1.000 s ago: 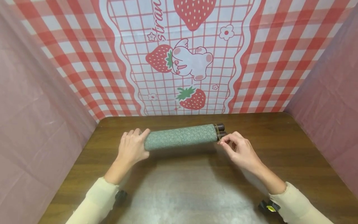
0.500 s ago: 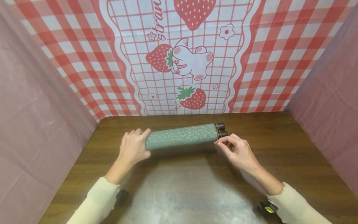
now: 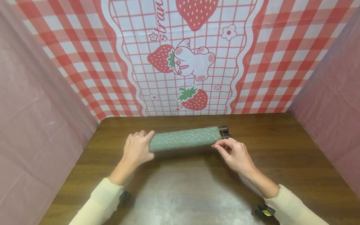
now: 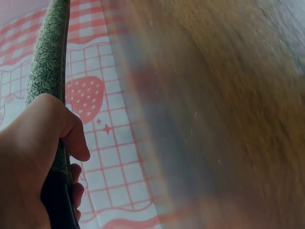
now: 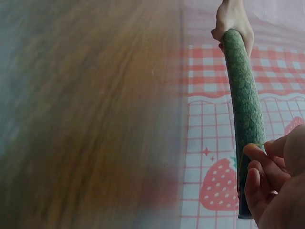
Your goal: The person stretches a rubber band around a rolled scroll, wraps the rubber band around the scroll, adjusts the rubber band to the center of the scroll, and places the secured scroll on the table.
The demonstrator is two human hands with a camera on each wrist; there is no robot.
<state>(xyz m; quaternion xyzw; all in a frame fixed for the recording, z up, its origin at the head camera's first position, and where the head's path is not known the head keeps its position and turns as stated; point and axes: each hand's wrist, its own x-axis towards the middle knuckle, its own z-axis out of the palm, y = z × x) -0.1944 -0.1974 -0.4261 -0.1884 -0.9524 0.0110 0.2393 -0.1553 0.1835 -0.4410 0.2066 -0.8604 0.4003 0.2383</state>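
A green, leaf-patterned rolled scroll (image 3: 184, 139) with two dark rod ends (image 3: 224, 129) at its right is held just above the table. My left hand (image 3: 137, 148) grips its left end, thumb and fingers wrapped round it, as the left wrist view also shows. A thin yellowish elastic band (image 3: 220, 131) crosses the rods at the right end. Thumb and forefinger of my right hand (image 3: 234, 154) pinch part of that band beside the scroll's near lower edge. In the right wrist view a short yellowish piece of the band (image 5: 259, 144) shows at the fingertips.
The brown wooden table (image 3: 180, 187) reflects light in its middle. Behind it hangs a red-and-white checked cloth (image 3: 270, 78) printed with strawberries. Pink cloth sheets (image 3: 36, 125) stand along both sides.
My right hand has moved leftward along the scroll's near edge, pinching the band. The scroll and my left hand have shifted slightly to the right.
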